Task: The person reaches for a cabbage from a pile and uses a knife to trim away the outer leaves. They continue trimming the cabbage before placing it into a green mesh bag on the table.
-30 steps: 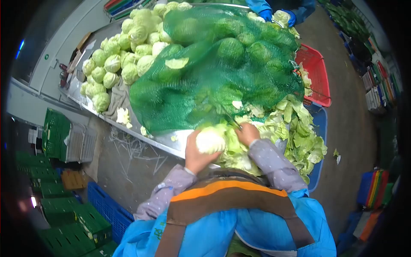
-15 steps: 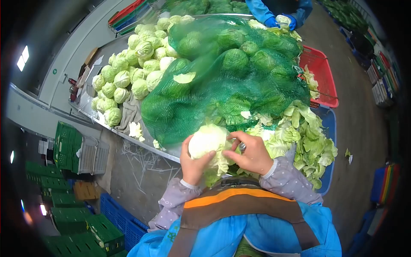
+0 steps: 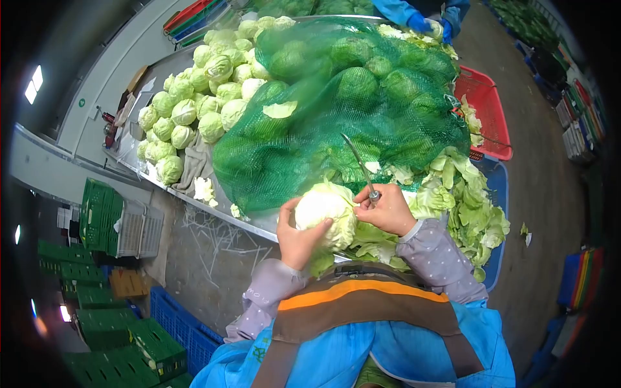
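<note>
A pale green cabbage [image 3: 325, 213] is held over the near edge of the metal table, close to my body. My left hand [image 3: 299, 234] wraps round its left side, with the thumb across the front. My right hand [image 3: 388, 210] is closed around a knife [image 3: 358, 157], whose thin curved blade points up and away; its fingertips touch the cabbage's right side. Beyond both hands lies a green mesh sack [image 3: 304, 145] full of cabbages. Loose leaves [image 3: 446, 194] are heaped to the right of my right hand.
Trimmed cabbages [image 3: 210, 127] are piled at the table's back left, beside a grey cloth [image 3: 195, 169]. A red basket [image 3: 495, 132] and a blue bin [image 3: 499, 226] stand at the right. A co-worker's gloved hands [image 3: 430, 27] hold a cabbage at the far side. Green crates [image 3: 103, 330] are at lower left.
The knife's blade has swung into view, pointing away from me. The cabbage has turned and shifted slightly right. My right hand has moved slightly right, and the co-worker's hands have moved.
</note>
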Tool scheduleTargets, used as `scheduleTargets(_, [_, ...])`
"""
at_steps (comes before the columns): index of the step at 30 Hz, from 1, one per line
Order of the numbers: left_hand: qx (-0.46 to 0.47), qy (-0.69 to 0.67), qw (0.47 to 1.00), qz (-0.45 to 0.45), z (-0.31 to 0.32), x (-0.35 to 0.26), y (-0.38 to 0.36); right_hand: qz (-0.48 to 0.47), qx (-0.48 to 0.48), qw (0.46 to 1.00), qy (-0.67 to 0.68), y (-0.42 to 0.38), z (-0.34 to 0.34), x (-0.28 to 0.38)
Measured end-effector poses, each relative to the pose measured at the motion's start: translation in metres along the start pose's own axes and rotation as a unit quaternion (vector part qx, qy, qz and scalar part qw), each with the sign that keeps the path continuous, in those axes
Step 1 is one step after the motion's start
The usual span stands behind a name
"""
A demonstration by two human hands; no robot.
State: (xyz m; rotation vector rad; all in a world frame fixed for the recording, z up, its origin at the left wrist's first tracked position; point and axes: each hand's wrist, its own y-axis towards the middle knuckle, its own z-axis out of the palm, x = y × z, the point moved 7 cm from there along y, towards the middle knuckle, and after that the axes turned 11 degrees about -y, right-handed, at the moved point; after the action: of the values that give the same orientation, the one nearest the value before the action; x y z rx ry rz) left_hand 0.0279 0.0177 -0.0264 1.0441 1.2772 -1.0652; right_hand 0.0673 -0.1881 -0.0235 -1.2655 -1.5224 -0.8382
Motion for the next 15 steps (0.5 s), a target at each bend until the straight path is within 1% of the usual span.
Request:
scheduleTargets(1, [-0.007,-0.052,0.998,-0.022,0.002,-0.001,-0.001,-0.006,-0.009,0.999,0.037,0.001,-0.001,0.000])
scheduleTargets(2, [-0.014,-0.103,0.994,-0.045,0.004,0.000,-0.001,-0.005,-0.010,0.999,0.036,0.000,-0.006,0.002])
scheduleTargets(3, [-0.013,-0.105,0.993,-0.045,0.003,0.003,-0.001,0.071,0.032,0.993,0.094,-0.001,-0.008,-0.005])
scheduleTargets(4, [0.006,-0.046,0.999,0.010,0.002,0.000,0.000,0.144,0.075,0.975,0.149,-0.003,-0.008,-0.013])
scheduleTargets(5, [0.025,0.014,0.997,0.066,0.002,-0.005,0.001,0.144,0.077,0.976,0.147,-0.003,-0.010,-0.018])
scheduleTargets(6, [0.023,0.013,0.997,0.066,0.001,-0.010,0.002,0.150,0.057,0.967,0.198,-0.002,-0.011,-0.029])
scheduleTargets(7, [0.039,0.047,0.991,0.117,0.004,-0.024,0.000,0.158,0.036,0.955,0.249,-0.002,-0.014,-0.039])
scheduleTargets(8, [0.057,0.081,0.981,0.167,0.006,-0.034,-0.002,0.176,0.022,0.955,0.238,-0.001,-0.024,-0.050])
scheduleTargets(9, [0.057,0.082,0.981,0.165,0.002,-0.034,-0.003,0.178,0.023,0.954,0.239,-0.002,-0.027,-0.065])
scheduleTargets(10, [0.053,-0.056,0.996,0.053,-0.003,-0.020,0.002,0.109,-0.077,0.991,-0.002,0.001,-0.050,-0.073])
scheduleTargets(11, [0.047,-0.192,0.979,-0.060,-0.005,-0.005,0.004,0.031,-0.171,0.954,-0.244,0.000,-0.067,-0.066])
scheduleTargets(12, [0.055,-0.355,0.919,-0.162,-0.002,0.006,0.002,0.065,-0.111,0.931,-0.342,0.001,-0.069,-0.062])
scheduleTargets(13, [0.054,-0.356,0.919,-0.161,-0.006,0.012,0.003,0.063,-0.111,0.931,-0.343,0.000,-0.070,-0.051])
scheduleTargets(14, [0.075,-0.418,0.883,-0.199,-0.005,0.023,0.003,-0.038,-0.133,0.955,-0.264,0.000,-0.066,-0.025])
scheduleTargets(15, [0.096,-0.476,0.842,-0.236,-0.003,0.031,-0.001,-0.138,-0.152,0.962,-0.178,-0.004,-0.064,0.002])
